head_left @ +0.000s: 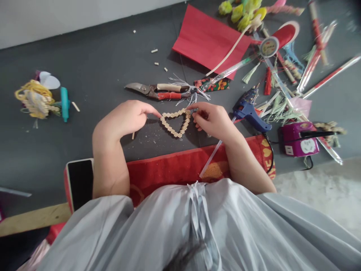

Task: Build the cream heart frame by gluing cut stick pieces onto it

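Observation:
A heart-shaped frame (184,130) made of small pale beige pieces lies flat on the dark grey table. My left hand (131,117) reaches in from the left, its index finger stretched out to the heart's left edge. On the other side, my right hand (211,118) has its index finger at the heart's upper right lobe; the thumb is apart from it and the other fingers are curled. Neither hand grips the heart. Just beyond it lie pruning shears (158,90) with red tape on one handle. A small pale stick (133,135) rests beside my left wrist.
Right of my hands are a blue glue gun (248,111), a purple power socket block (300,139), tassels and a red ribbon spool (282,37). Red paper (208,41) lies behind. Yellow cord (34,96) is at left; a phone (80,182) and red cloth (169,165) are near me.

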A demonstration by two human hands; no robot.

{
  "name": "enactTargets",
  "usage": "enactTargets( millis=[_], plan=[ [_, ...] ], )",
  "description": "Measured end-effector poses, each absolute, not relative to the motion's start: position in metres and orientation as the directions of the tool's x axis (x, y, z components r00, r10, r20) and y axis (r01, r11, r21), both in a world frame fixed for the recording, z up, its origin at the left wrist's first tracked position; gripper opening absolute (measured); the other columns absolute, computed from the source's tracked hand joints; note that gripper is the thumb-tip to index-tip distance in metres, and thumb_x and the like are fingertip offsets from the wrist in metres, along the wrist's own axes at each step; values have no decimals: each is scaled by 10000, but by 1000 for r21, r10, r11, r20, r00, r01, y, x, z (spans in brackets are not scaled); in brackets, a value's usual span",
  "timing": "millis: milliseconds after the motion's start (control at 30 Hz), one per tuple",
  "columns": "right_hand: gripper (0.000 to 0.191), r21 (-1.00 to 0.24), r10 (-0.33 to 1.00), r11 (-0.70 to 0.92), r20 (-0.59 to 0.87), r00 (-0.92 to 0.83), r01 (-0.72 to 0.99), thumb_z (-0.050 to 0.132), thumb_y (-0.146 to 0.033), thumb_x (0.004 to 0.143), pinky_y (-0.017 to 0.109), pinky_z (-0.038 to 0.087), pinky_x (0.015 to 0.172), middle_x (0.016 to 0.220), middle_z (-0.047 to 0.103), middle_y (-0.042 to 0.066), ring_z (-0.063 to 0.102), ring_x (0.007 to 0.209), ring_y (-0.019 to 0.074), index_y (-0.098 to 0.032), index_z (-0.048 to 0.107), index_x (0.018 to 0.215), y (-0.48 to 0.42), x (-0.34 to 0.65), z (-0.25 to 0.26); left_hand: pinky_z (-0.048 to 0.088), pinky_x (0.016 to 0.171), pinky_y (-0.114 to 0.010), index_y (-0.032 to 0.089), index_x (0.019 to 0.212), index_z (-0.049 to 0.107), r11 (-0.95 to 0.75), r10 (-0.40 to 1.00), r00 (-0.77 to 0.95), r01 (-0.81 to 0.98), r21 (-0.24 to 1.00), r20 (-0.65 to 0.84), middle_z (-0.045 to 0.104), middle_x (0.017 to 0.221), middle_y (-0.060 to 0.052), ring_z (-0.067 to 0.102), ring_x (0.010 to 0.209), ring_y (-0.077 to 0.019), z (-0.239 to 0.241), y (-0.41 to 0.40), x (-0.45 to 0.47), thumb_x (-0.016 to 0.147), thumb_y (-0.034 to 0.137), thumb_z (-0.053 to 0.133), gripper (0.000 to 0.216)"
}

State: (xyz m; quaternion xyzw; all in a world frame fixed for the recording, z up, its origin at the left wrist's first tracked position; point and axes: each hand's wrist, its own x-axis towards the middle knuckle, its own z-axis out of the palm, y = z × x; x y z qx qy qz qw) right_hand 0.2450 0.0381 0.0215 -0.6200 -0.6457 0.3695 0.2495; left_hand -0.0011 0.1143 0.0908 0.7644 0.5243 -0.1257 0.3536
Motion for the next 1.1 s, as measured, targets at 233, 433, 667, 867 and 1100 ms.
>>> enactTargets(
  millis=[233,433,667,867,1100],
  plan=[
    [247,-771,984,-102,-171,-50,628,514,-200,844,330,546,693,678,677,-27,662,535,158,-215,709,996,38,247,27,474,715,-304,297,1052,807,-189,684,403,903,385,-609,666,621,20,599,578,-172,89,115,0,742,98,453,511],
    [204,-734,994,-101,-103,36,671,525,-214,845,315,516,663,697,672,-8,654,579,162,-206,694,959,36,260,49,468,648,-315,315,1015,813,-158,712,350,925,346,-609,578,489,41,511,441,-154,89,114,0,755,90,454,497],
    [147,-316,966,-255,-115,229,914,629,-249,834,424,516,808,838,708,59,667,829,261,-229,703,960,9,307,77,533,820,-362,258,883,813,-333,783,552,762,555,-287,681,662,7,676,758,-214,80,106,9,777,97,489,377],
    [467,113,923,-333,-167,348,936,675,-408,883,487,446,963,1206,624,248,559,1176,379,-111,629,1239,-21,335,63,511,989,-385,199,1028,765,-530,795,604,655,538,47,753,1078,-43,677,1016,-213,66,97,36,856,109,430,387],
    [462,79,918,-344,-184,352,936,575,-414,935,473,455,915,1150,639,237,583,1111,368,-95,593,1269,-13,342,39,451,1088,-481,209,1103,704,-627,770,615,676,387,172,697,1136,-101,570,1234,-300,36,96,50,884,223,551,268]
  ],
)
